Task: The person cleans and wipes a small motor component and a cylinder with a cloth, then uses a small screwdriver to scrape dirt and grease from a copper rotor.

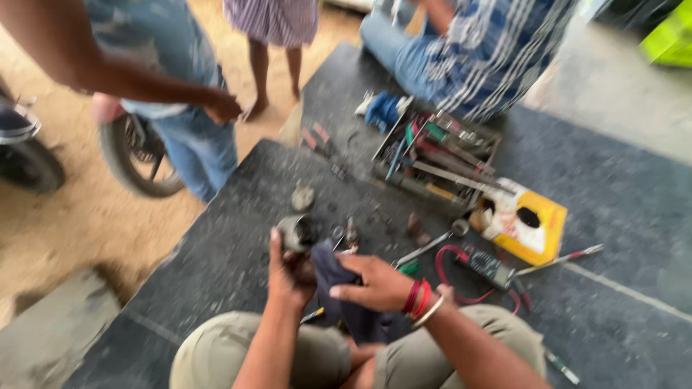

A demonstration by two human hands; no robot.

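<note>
Containers first, L to R: open toolbox (438, 160) on the dark slab (238, 216), packed w/ long tools, screwdrivers, pliers etc, too blurry to sort out. Just right of it a yellow box (532, 229), lid open, white rag or paper stuffed in, plus a dark round hole.

Hands: left hand (288, 274) is wrapped around a small grey metal cylinder part (298, 232), holding it up over the slab just in front of the knees. Right hand (378, 282), red bangles on the wrist, fingers mostly flat and pressed on a dark cloth (346, 288) that's bunched against the part, so it's gripping cloth, not the part.

Around: wheel (140, 162) far left, w/ a person in jeans in front of it. Small bits scattered past the part, a blue rag (382, 109) by the toolbox, multimeter (486, 266) w/ red lead right of the hands, screwdriver (559, 259) beyond that. Another person in a striped shirt sits behind the toolbox.
</note>
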